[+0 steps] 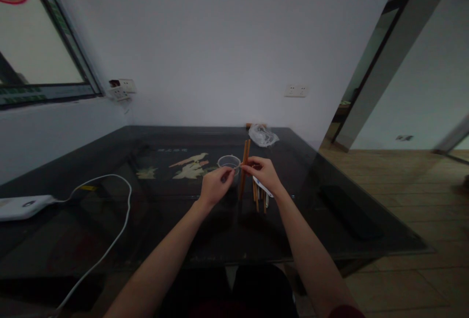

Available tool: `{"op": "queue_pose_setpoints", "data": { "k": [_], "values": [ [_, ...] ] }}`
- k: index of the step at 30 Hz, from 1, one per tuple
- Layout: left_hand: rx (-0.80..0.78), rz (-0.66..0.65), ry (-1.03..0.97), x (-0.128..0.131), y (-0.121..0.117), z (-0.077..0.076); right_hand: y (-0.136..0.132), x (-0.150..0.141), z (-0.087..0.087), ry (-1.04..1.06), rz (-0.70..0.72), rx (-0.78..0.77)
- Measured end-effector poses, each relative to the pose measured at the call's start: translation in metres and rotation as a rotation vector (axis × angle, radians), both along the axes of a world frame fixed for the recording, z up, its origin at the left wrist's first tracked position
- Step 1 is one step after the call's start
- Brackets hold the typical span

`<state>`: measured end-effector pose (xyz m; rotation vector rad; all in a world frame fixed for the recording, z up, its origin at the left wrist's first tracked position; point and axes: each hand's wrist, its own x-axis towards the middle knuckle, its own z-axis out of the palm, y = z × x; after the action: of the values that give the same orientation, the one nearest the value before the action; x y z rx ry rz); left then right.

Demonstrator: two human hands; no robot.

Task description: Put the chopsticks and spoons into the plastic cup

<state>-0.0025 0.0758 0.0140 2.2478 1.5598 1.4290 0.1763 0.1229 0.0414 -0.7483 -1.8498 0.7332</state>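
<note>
Nearest are two bare forearms and two dark-clad knees (262, 286), the knees at the near edge of one black, glossy table (161, 230). On the left side of the table lies one white device (27, 207) with one white cable (128, 205), which loops over the surface and down past the near edge. On the right side lies one long dark object (350, 210), too dim to identify.

Two hands meet near the middle. The left hand (216, 184) has thumb and forefinger pinched together on one thin strand (237, 167), which runs toward the right hand (262, 174). The right hand's grip is closed on two wooden chopsticks (245, 161), standing roughly upright between the hands; their lower ends reach down in front of the table.

Under and just beside the right hand lie several more sticks (257, 201), at least three, partly hidden, along with one white piece with blue marks (264, 187). Just behind the left fingertips stands one clear round tub (229, 160). One bird picture (190, 164) shows on the tabletop to its left.

Farther back, near the wall, lies one crumpled clear plastic bag (262, 135). One double socket (296, 91) is on the wall above, to the right.
</note>
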Motion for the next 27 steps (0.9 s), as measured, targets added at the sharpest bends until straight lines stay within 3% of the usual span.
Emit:
{"op": "queue_pose_setpoints", "data": {
  "k": [5, 10, 13, 19, 27],
  "values": [
    [0.086, 0.121, -0.308, -0.014, 0.021, -0.005, 0.000, 0.000, 0.000, -0.004, 0.000, -0.001],
    [-0.137, 0.120, -0.511, -0.025, 0.052, -0.030, 0.001, -0.001, -0.001, -0.001, -0.023, 0.012],
    [-0.255, 0.052, -0.523, -0.025, 0.058, -0.040, 0.002, -0.001, -0.001, -0.010, -0.049, 0.034],
    [-0.285, -0.142, -0.466, -0.018, 0.055, -0.048, 0.003, 0.000, -0.002, -0.013, -0.059, 0.030],
    [-0.359, -0.071, -0.427, -0.019, 0.055, -0.055, 0.004, -0.001, -0.004, 0.026, -0.069, -0.024]
  ]
}}
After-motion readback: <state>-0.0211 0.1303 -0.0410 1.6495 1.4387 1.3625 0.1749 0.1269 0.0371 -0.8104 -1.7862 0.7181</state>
